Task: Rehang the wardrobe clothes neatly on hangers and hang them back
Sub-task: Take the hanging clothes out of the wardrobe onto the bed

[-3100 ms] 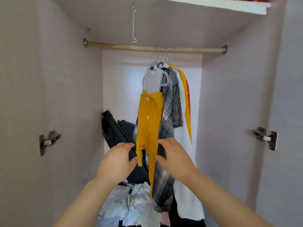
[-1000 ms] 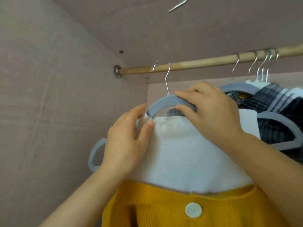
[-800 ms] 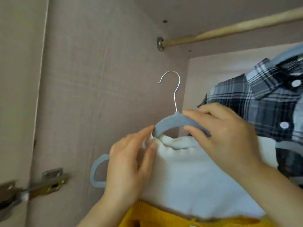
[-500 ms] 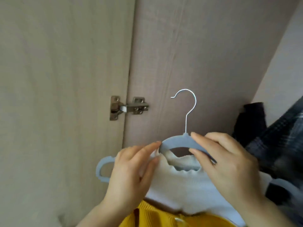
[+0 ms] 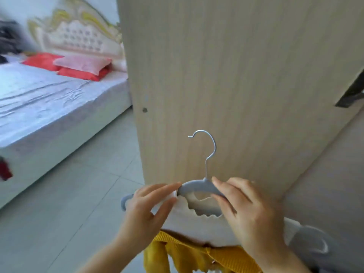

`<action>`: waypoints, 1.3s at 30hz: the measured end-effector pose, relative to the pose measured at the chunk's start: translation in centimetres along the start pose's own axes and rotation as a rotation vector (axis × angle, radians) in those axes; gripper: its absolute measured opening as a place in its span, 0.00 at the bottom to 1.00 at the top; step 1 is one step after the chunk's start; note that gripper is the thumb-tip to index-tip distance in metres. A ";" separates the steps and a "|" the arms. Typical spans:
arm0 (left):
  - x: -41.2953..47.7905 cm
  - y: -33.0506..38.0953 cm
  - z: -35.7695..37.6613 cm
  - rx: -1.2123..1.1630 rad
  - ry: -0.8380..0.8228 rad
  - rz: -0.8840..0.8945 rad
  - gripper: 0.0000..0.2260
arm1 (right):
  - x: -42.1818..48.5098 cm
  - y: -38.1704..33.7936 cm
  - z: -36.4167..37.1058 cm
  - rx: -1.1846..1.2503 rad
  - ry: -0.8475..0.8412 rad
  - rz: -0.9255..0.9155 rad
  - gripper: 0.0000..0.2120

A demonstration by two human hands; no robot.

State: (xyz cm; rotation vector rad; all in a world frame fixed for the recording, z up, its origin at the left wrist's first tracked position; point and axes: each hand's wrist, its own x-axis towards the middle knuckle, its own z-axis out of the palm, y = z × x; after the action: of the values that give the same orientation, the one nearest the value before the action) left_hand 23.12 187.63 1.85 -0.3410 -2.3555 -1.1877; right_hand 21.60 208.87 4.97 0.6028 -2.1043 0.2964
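Bed [image 5: 49, 99] w/ red pillows [image 5: 65, 66], tufted headboard [image 5: 78, 40], tiled floor [image 5: 69, 194]

One hanger [image 5: 199, 189], one garment [image 5: 197, 223], two hands, three pillows [image 5: 82, 65], one bed [image 5: 39, 99], one door [image 5: 226, 75].

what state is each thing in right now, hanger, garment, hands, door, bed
hanger: off the rod, held upright, hook free
white and yellow garment: draped on the hanger, collar at its neck
left hand: pinching the collar and the hanger's left shoulder
right hand: gripping the hanger's right shoulder
wardrobe door: swung open
bed: sheet wrinkled, pillows stacked at the head
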 end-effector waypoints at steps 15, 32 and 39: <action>-2.7 -21.2 -24.1 0.380 0.387 -0.290 0.12 | 11.3 -26.5 25.0 0.517 -0.222 -0.231 0.15; 3.3 -41.6 -43.1 0.572 0.739 -0.600 0.10 | 28.4 -48.9 50.5 0.849 -0.182 -0.532 0.12; 8.5 -48.7 -49.9 0.617 0.823 -0.702 0.12 | 36.0 -56.3 60.4 0.987 -0.176 -0.615 0.10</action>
State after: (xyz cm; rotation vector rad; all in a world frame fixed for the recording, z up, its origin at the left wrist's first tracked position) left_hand 10.42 118.65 -1.68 1.0479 -1.9382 -0.5771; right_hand -8.81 124.28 -0.50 1.8456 -1.7073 0.9518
